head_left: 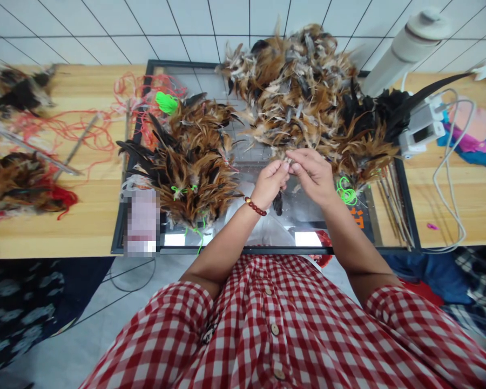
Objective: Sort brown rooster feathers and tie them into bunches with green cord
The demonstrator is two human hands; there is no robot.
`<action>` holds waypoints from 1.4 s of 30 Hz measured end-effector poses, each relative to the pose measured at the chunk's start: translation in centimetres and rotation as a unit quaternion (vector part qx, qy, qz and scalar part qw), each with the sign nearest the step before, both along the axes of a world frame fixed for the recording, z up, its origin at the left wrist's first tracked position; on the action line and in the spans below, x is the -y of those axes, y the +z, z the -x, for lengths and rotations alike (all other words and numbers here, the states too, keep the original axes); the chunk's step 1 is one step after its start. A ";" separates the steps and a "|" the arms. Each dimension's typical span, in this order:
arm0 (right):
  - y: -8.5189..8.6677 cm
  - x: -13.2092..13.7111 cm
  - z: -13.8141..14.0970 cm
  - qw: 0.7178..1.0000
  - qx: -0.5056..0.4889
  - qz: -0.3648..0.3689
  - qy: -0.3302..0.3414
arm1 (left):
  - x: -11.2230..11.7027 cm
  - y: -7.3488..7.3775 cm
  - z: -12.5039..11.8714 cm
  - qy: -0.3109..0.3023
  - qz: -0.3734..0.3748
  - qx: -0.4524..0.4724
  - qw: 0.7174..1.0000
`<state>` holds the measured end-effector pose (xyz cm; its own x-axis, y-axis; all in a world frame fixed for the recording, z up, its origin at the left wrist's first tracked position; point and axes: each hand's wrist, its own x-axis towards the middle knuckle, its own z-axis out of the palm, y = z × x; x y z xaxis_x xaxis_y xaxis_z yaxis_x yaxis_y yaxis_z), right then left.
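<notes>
My left hand point(272, 182), with a bead bracelet point(255, 206) on its wrist, is closed in a pinch around small feathers; a dark feather point(278, 203) pokes out below it. Fingertips of my right hand point(314, 174) meet the left ones and pinch the pale ends of these feathers. Just beyond both hands rises a big heap of loose brown, white and black feathers point(295, 92). To the left lies a pile of brown feather bunches point(198, 156), some tied with bright green string point(180, 190). Another coil of green string point(345, 192) is right of my right wrist.
A black-framed glass panel point(227, 250) lies on the wooden table point(97, 232). A white bottle point(405, 51) and a white device with cables point(423, 129) stand at right, near thin sticks point(392, 202). Red string point(85, 129) and more feathers point(14, 181) spread at left.
</notes>
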<state>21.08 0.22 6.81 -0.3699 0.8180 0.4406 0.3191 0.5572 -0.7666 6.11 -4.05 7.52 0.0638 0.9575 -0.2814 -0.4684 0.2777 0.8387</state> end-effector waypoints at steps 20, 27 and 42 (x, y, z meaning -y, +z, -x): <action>-0.7 -0.6 0.2 0.979 -0.143 0.143 0.003 | -0.1 -1.3 0.2 -0.057 -0.101 -0.047 0.992; -1.8 -1.7 -1.6 0.991 0.122 -0.005 -0.049 | -1.1 -0.6 1.4 0.142 -0.009 -0.030 0.989; -0.3 -0.2 -1.0 0.982 0.054 -0.164 -0.079 | -0.7 -0.5 0.8 0.041 0.121 0.124 0.984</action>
